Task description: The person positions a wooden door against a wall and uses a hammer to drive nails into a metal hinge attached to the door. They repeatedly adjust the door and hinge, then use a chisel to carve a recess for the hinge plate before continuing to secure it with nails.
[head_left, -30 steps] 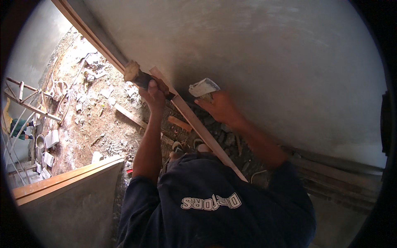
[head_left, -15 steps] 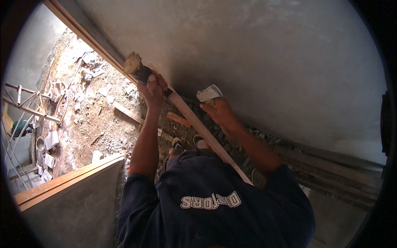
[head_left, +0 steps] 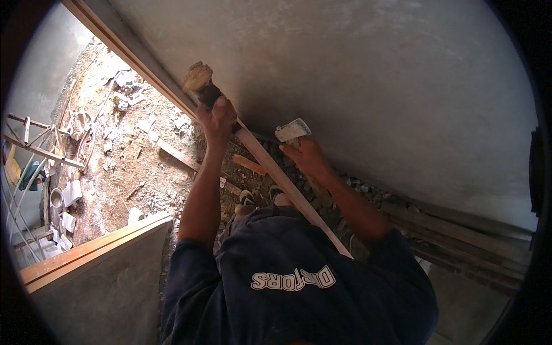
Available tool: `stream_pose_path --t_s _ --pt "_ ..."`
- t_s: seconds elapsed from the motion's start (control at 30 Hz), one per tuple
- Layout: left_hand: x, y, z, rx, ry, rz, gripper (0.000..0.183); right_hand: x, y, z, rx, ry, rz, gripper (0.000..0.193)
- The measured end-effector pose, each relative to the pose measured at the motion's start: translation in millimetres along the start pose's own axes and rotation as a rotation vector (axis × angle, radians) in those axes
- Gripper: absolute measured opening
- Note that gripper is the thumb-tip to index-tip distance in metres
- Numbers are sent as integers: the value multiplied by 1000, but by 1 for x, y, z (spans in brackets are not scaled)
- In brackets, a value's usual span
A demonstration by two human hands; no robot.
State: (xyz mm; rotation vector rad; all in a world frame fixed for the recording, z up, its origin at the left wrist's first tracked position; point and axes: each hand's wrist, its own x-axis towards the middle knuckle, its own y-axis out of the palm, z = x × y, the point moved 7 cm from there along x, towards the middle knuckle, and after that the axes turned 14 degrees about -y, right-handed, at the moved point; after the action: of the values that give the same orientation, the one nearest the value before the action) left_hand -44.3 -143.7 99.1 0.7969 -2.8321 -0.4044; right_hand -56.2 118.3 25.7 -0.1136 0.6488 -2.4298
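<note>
My left hand (head_left: 218, 119) is wrapped round a short, thick tool (head_left: 199, 79) with a battered pale wooden end and a dark middle; its lower part is hidden, so I cannot tell its exact kind. This hand is over a long wooden beam (head_left: 276, 172) that slants from the far left towards my body. A dark patch shows on the beam just below my fingers. To the right, my right hand (head_left: 310, 158) grips a hatchet (head_left: 293, 130) by its wooden handle near the grey, whitish-smeared head. The hatchet is apart from the beam, in front of the wall.
A grey plastered wall (head_left: 368, 75) rises beyond the beam. A wood-capped low wall (head_left: 109, 282) stands at the near left. Rubble and an orange-brown wood piece (head_left: 249, 164) lie by my feet. Planks (head_left: 460, 230) are stacked at right; a metal frame (head_left: 43, 146) stands far left.
My left hand and its wooden-ended tool have shifted a little to the right and away from me, and the tool has turned slightly. My right hand with the hatchet has barely moved.
</note>
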Motion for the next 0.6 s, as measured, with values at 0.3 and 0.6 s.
stream_pose_path --t_s 0.3,0.6 --pt "2 1 2 21 16 8 52 -5 -2 3 -15 23 26 48" --pt "-3 -2 3 81 48 -22 51 -9 -4 12 13 -3 26 48"
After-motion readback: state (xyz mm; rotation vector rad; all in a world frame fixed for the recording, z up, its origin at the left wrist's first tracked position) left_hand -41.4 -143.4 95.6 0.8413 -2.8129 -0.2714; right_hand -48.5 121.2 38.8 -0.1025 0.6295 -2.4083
